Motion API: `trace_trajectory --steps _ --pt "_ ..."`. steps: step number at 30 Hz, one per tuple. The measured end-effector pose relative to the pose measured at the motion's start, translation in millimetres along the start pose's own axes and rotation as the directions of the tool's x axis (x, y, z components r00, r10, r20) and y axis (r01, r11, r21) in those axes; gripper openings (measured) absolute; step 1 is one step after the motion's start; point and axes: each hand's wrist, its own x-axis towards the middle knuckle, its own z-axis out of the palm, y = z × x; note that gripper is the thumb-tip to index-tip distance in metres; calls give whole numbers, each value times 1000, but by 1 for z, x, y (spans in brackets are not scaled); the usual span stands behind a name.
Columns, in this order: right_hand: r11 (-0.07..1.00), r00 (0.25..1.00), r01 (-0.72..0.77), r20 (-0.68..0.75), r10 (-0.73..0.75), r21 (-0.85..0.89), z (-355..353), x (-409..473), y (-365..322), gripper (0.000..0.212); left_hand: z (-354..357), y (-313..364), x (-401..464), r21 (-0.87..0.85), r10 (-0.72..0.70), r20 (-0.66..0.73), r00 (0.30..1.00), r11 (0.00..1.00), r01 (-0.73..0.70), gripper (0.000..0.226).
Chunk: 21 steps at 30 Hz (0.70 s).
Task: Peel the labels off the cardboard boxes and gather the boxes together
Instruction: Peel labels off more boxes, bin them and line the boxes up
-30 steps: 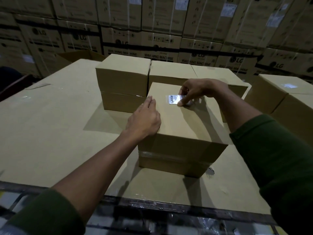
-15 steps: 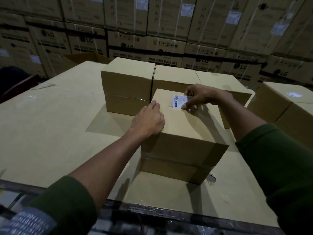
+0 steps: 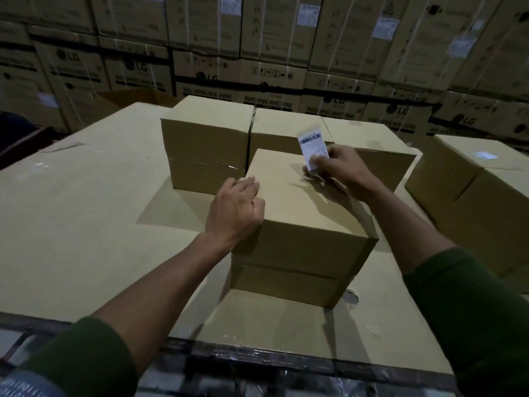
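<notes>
Pinching the white barcode label [image 3: 312,149] between thumb and fingertips, right hand [image 3: 340,166] over the far right part of the near box [image 3: 303,224], label standing almost upright with only its lower end near the box top; whether any corner is still stuck, cannot tell. Likely held steep so the adhesive strips away without tearing the paper. Left hand [image 3: 236,206] curled over the near box's left top edge, knuckles up, its grip closed on that edge, apparently to pin the box against the upward pull.

Near box: plain brown carton, taped seam round its middle, top face bare except at the label, set on the broad cardboard surface [image 3: 71,213] just in front of the gathered boxes [image 3: 206,138], a row of three standing side by side and touching. Probably kept this close so a short push joins it to the row once stripped.

Another carton [image 3: 463,179] well apart on the right, with a small white label [image 3: 485,155] flat on its top, not yet peeled. Stacked washing-machine cartons [image 3: 266,81] behind.
</notes>
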Motion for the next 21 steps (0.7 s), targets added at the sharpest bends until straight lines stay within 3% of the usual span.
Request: trace_trajectory --steps 7,15,21 --pt "965 996 62 -51 -78 -255 29 2 -6 28 1 -2 0 67 29 17 999 997 -30 57" --pt "934 989 145 37 -141 -325 50 2 -22 28 -5 2 1 146 18 59 998 989 -26 57" --pt "922 986 167 71 -152 -350 29 -26 -9 29 -7 1 0 142 30 73 997 989 -40 57"
